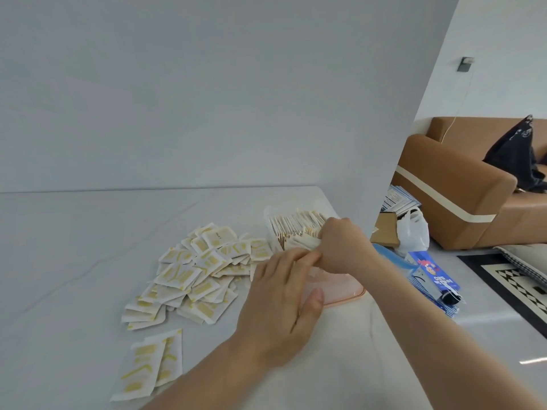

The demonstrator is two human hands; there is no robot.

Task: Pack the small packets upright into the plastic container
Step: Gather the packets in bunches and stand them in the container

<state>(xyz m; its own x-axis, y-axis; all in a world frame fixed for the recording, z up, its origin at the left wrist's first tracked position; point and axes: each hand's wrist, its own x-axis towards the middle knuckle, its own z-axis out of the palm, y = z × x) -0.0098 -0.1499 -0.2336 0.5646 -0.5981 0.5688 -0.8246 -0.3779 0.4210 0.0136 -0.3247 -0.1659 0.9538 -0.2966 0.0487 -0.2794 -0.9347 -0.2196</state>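
A clear plastic container (270, 216) stands at the table's far right with a row of small white-and-yellow packets (293, 223) upright inside it. My right hand (340, 244) grips a bunch of packets (302, 241) at the container's near end. My left hand (284, 294) reaches in from below, its fingers stretched out and touching that bunch beside the right hand. A loose heap of packets (204, 267) lies on the table to the left of the container. Two more packets (151, 365) lie apart near the front edge.
A pinkish translucent lid (343, 288) lies flat on the white table (74, 261) under my hands. A white wall rises behind. Past the table's right edge, on the floor, are a blue printed bag (432, 276), a white plastic bag (413, 229) and a brown sofa (461, 184).
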